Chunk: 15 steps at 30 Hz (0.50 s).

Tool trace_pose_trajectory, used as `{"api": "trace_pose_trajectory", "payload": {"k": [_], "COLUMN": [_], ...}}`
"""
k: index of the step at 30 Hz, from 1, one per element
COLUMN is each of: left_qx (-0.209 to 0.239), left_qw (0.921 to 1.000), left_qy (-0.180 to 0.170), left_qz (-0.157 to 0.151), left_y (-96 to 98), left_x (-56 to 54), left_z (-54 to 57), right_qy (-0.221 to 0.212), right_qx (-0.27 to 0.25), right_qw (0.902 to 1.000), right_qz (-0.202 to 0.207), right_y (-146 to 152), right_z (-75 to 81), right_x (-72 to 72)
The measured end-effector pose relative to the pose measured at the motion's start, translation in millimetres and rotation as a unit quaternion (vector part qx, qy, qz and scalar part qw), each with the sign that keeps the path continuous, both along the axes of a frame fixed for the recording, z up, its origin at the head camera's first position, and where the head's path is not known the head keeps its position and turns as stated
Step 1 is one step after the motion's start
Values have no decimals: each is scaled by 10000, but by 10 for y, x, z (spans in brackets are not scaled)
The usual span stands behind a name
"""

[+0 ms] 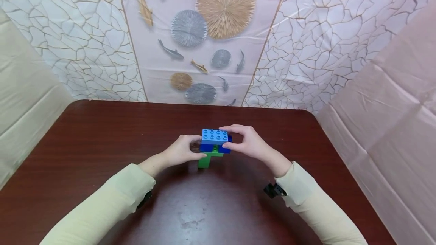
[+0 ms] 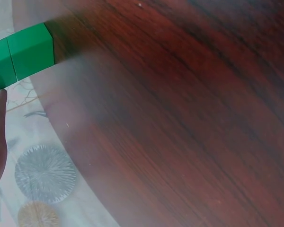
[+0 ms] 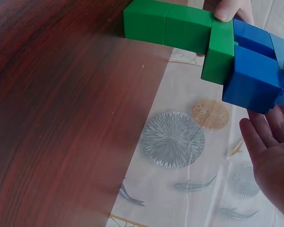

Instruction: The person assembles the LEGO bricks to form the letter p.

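Both hands hold a small tower of toy building bricks above the middle of the table. Its lower part is green bricks (image 3: 189, 28), two in a column under one laid crosswise. Two dark blue bricks (image 3: 253, 75) sit over that with a gap between them, and a studded light blue brick (image 1: 214, 136) caps them. My left hand (image 1: 180, 150) grips the tower from the left, its thumb on the crosswise green brick. From the right, my right hand (image 1: 250, 141) pinches the light blue brick between thumb and fingers. Only green bricks (image 2: 31, 52) show in the left wrist view.
A dark reddish-brown table (image 1: 102, 139) with rounded far corners lies under the hands. Behind it hangs a patterned cloth (image 1: 160, 86), with pale fabric walls (image 1: 391, 97) on both sides. A small black device (image 1: 274, 190) is at the right cuff.
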<state>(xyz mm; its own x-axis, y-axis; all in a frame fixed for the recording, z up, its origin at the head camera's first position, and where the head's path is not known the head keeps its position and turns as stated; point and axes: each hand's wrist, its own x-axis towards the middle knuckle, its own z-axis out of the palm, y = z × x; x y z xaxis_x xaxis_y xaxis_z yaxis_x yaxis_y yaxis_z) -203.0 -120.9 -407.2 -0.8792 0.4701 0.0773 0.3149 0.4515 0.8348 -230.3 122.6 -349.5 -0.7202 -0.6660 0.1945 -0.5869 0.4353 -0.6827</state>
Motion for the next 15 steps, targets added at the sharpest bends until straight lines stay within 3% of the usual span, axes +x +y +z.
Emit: {"api": "trace_pose_trajectory", "payload": {"k": [7,15], "left_qx": [-130,-693], "left_qw": [9998,9970], "left_qy": [125,343], "left_qz": [-89,-72], "left_y": [28,-4], "left_x": [16,67], "left_z": [15,-97], "right_qy": [84,25], "right_qx": [111,65], "right_qw": [9999,9999], "right_qz": [22,-129], "right_y": [56,26], "right_z": [-5,-11], "right_x": [23,11]}}
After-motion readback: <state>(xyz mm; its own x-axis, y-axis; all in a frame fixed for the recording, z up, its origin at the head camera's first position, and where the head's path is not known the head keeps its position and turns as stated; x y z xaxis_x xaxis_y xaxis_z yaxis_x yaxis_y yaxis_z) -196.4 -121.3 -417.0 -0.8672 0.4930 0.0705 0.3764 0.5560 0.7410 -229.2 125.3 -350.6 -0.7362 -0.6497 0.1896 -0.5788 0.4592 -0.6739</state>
